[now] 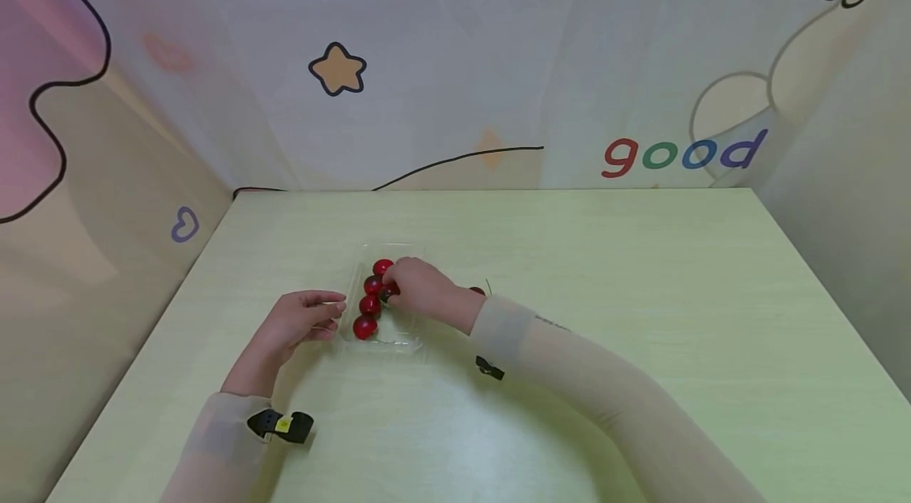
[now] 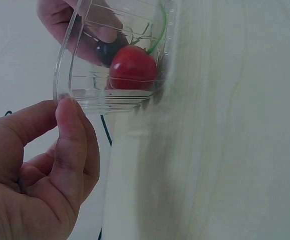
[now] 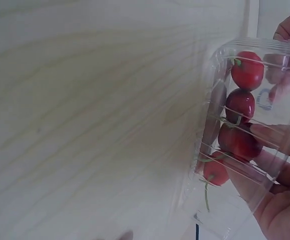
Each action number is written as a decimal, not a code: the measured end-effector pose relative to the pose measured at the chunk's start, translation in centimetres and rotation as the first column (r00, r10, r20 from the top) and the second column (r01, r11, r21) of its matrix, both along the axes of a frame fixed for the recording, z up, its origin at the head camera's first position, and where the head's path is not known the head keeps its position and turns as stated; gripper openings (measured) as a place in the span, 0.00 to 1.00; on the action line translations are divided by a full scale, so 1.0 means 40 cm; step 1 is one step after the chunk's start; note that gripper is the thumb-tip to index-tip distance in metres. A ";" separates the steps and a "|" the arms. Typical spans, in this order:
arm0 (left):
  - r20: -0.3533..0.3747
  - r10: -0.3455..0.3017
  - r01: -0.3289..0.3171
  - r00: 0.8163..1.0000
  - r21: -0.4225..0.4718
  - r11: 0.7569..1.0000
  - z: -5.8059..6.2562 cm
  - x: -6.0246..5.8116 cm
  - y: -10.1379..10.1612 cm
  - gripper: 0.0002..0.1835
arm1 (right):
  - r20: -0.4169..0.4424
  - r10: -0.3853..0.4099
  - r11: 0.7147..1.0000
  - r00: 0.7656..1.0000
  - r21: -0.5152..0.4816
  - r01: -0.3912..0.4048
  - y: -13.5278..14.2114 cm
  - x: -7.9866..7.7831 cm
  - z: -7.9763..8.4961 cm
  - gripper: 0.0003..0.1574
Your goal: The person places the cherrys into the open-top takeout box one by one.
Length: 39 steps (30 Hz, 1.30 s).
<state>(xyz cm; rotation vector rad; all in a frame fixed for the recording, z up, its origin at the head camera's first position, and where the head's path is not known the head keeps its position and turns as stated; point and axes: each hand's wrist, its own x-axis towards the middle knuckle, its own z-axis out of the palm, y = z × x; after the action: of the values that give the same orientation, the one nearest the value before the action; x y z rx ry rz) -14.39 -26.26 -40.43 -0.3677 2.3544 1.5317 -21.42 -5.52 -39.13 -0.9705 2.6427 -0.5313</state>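
A clear plastic box point(image 1: 398, 337) lies on the table with several shiny red cherries in it, lined up along its left side; one red cherry point(image 2: 133, 67) with a green stem shows through the near end wall. My left hand point(image 1: 302, 321) is at the box's left edge, thumb and fingers pinching the rim in the left wrist view. Reaching into the box from the right, my right hand point(image 1: 427, 289) holds a dark red cherry point(image 3: 240, 142) between its fingertips, beside the row. Some of its fingers are seen through the clear wall.
Another cherry point(image 1: 478, 291) with an upright stem sits on the table right of the box, partly hidden by the right wrist. The pale wooden table point(image 1: 640, 289) backs onto a printed cloth wall point(image 1: 455, 52). Black camera straps sit on both sleeves.
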 end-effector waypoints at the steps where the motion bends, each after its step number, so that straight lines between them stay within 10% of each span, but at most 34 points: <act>1: 0.002 0.002 -0.002 1.000 0.000 1.000 0.000 0.000 -0.001 0.23 | 0.002 0.000 1.000 1.000 -0.002 0.000 -0.001 0.000 0.000 0.11; 39: 0.004 0.007 -0.007 1.000 0.007 1.000 -0.006 -0.005 -0.003 0.23 | -0.030 0.021 0.999 0.999 0.044 -0.020 -0.010 -0.003 -0.019 0.09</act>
<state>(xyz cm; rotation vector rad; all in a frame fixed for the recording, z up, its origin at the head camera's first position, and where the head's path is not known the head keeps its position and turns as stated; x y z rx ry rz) -14.60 -26.37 -40.68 -0.3769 2.3461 1.5405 -21.54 -5.90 -39.91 -0.9995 2.6564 -0.4557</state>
